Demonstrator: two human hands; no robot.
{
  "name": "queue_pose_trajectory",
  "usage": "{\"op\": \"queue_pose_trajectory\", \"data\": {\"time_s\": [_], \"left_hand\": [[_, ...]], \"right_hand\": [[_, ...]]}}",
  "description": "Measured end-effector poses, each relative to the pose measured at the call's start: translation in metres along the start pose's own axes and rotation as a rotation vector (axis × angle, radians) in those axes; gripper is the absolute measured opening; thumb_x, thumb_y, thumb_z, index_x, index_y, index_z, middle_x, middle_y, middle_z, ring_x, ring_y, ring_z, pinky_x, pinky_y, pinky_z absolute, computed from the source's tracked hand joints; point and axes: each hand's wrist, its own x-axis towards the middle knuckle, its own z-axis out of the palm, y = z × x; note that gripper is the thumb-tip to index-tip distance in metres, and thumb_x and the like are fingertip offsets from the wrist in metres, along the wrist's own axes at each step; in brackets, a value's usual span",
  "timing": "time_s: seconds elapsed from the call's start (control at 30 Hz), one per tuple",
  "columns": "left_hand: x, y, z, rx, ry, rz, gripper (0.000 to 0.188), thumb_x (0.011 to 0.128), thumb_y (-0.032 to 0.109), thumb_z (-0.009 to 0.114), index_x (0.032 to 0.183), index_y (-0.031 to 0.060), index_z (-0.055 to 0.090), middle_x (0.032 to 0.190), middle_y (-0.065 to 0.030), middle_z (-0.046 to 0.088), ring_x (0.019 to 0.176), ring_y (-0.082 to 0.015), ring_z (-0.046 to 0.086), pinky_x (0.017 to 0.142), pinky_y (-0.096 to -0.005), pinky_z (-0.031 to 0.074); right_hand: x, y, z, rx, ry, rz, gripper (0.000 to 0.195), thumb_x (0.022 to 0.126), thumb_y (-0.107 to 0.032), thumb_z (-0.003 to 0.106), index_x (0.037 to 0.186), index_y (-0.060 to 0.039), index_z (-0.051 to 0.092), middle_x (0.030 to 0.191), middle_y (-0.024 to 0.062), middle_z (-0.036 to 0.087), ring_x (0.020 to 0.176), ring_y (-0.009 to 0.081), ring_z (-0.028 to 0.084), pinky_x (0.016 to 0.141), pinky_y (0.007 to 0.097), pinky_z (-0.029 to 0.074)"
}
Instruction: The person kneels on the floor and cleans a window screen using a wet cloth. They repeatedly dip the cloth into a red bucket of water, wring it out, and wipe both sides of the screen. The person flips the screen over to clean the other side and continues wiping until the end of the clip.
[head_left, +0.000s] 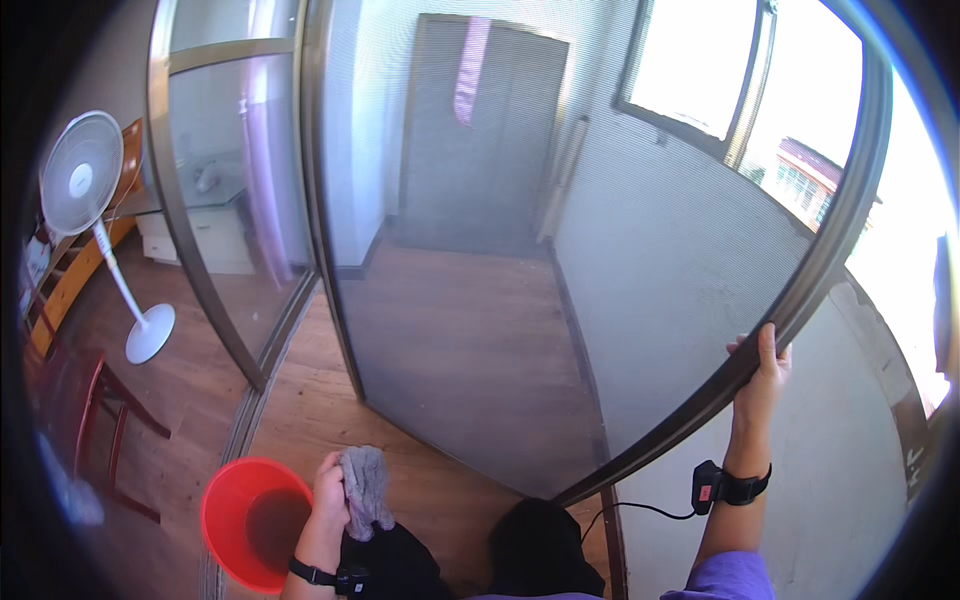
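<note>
My left hand (330, 489) grips a bunched grey cloth (367, 493) low in the picture, above my dark-trousered leg. Just left of it, a red plastic bucket (222, 499) holds dark, murky water; my forearm covers part of its rim. At the right, my right hand (762, 369) is wrapped around the metal side frame (679, 429) of a large mesh screen panel (457, 322). The thumb lies on the near side, with fingertips showing beyond the edge. The panel stands at an angle across the wooden floor, and the room behind shows through its mesh.
A sliding glass door (225, 180) and its floor track (247, 416) run along the left. Beyond are a white pedestal fan (150, 334) and a red wooden chair (90, 405). A cable (637, 506) hangs from my right wrist. Windows (690, 67) and a white wall (810, 450) flank the right.
</note>
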Motion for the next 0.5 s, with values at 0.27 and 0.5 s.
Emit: {"op": "queue_pose_trajectory", "data": {"time_s": [0.27,0.5], "left_hand": [[-0.022,0.012,-0.047,0.066,0.101,0.088,0.024,0.079,-0.001,0.042,0.098,0.0015,0.055,0.09,-0.0127,0.064,0.082,-0.025,0.065,0.075,-0.0401,0.054],[-0.016,0.023,-0.043,0.013,0.142,0.078,0.02,0.078,0.0,0.043,0.094,0.0009,0.053,0.086,-0.0131,0.063,0.077,-0.0251,0.064,0.069,-0.0385,0.055]], "right_hand": [[-0.003,0.004,0.009,0.026,0.004,-0.035,0.028,0.089,-0.025,0.065,0.099,-0.0032,0.051,0.072,0.0075,0.059,0.059,0.0172,0.061,0.056,0.0287,0.051],[0.007,0.011,-0.005,0.028,0.068,-0.098,0.026,0.088,-0.023,0.066,0.099,-0.0033,0.052,0.073,0.0057,0.059,0.06,0.0157,0.06,0.056,0.0286,0.05]]}}
